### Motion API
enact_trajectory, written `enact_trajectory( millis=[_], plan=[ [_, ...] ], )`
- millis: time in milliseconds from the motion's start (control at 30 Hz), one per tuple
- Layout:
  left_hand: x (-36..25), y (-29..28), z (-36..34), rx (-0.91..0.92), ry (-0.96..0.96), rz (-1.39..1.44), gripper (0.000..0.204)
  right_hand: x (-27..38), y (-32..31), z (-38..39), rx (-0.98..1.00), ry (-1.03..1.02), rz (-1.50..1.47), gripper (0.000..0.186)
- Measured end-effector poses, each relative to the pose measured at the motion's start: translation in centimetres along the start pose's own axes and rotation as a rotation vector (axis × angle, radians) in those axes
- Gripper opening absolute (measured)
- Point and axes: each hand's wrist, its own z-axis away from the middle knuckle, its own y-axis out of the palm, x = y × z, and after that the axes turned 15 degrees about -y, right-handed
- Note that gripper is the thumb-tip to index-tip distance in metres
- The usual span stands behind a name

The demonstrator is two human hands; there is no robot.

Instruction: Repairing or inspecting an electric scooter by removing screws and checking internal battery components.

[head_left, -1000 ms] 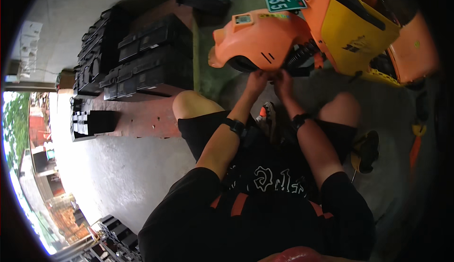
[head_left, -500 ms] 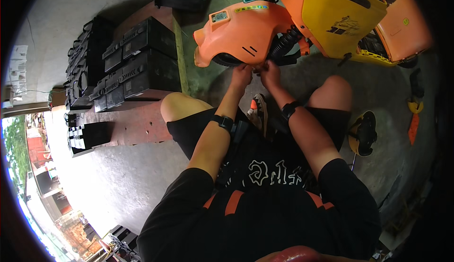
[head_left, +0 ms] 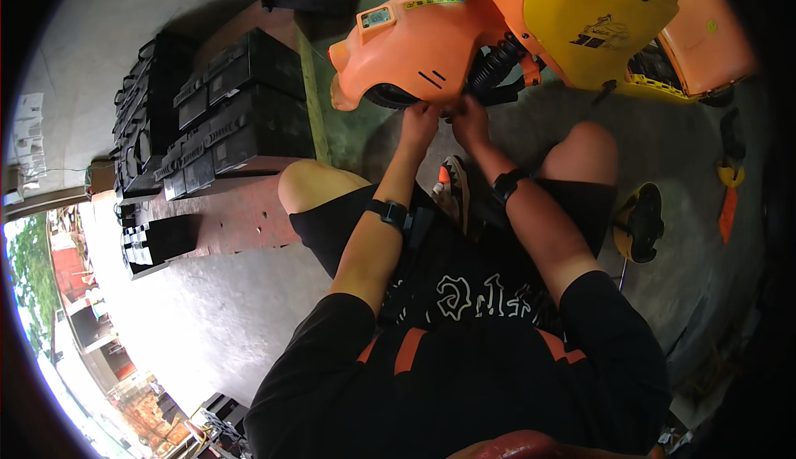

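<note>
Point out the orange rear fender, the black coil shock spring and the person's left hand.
orange plastic rear fender [head_left: 414,48], head view, its side panel
black coil shock spring [head_left: 495,65], head view, mid-coil
left hand [head_left: 419,119], head view, its back

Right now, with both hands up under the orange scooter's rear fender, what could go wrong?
1. The left hand and right hand work close together at the rear wheel under the orange fender; fingers could get pinched if the wheel turns.
2. What the hands grip is hidden, so a small part could drop onto the concrete floor unseen.
3. The stacked black batteries sit close beside the left knee; shifting could knock them.
</note>
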Motion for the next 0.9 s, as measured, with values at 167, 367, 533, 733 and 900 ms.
enact_trajectory(
  millis=[167,367,533,733,900],
  plan=[
    [-0.2,0.4,0.2,0.009,-0.067,0.015,0.027,-0.2,0.0,0.1,-0.025,0.031,0.012,0.013],
    [1.0,0.0,-0.3,0.033,-0.077,0.035,0.025,0.4,0.3,0.3,0.01,0.077,0.027,0.013],
    [0.8,0.4,0.0,0.066,-0.085,0.082,0.023,-0.2,0.1,0.1,0.025,-0.135,0.414,0.019],
    [0.3,1.0,1.3,0.159,-0.191,0.138,0.016,-0.3,0.1,0.4,-0.007,0.03,0.272,0.02],
    [-0.1,0.8,1.2,0.247,-0.246,0.25,0.014,-1.0,-0.2,0.1,-0.048,0.16,-0.075,0.017]
  ],
)
